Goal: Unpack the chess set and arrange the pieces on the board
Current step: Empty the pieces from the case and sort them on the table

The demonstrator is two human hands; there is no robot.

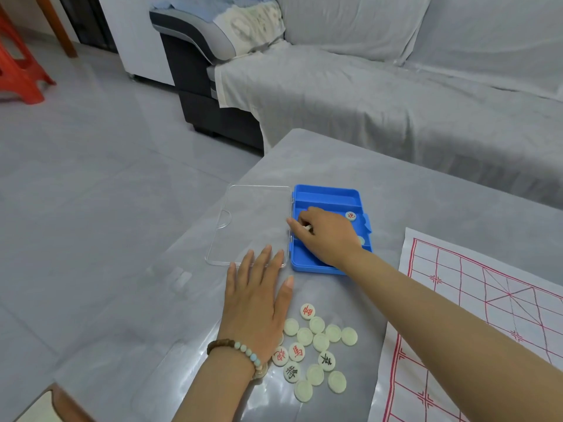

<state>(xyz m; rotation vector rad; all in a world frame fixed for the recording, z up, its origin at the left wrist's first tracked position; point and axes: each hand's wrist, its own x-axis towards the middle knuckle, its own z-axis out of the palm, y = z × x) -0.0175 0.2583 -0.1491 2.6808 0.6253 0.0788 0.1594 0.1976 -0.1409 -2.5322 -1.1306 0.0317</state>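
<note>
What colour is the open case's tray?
Blue tray, clearest in the head view.

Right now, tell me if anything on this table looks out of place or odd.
Nothing is damaged or spilled. The pieces lie in a loose heap on the table beside the left hand, many face down, none on the board. The right hand reaches into the blue case, where a few remain.

Blue box (pixel 329 197) – white board (pixel 475 324), red grid
</note>
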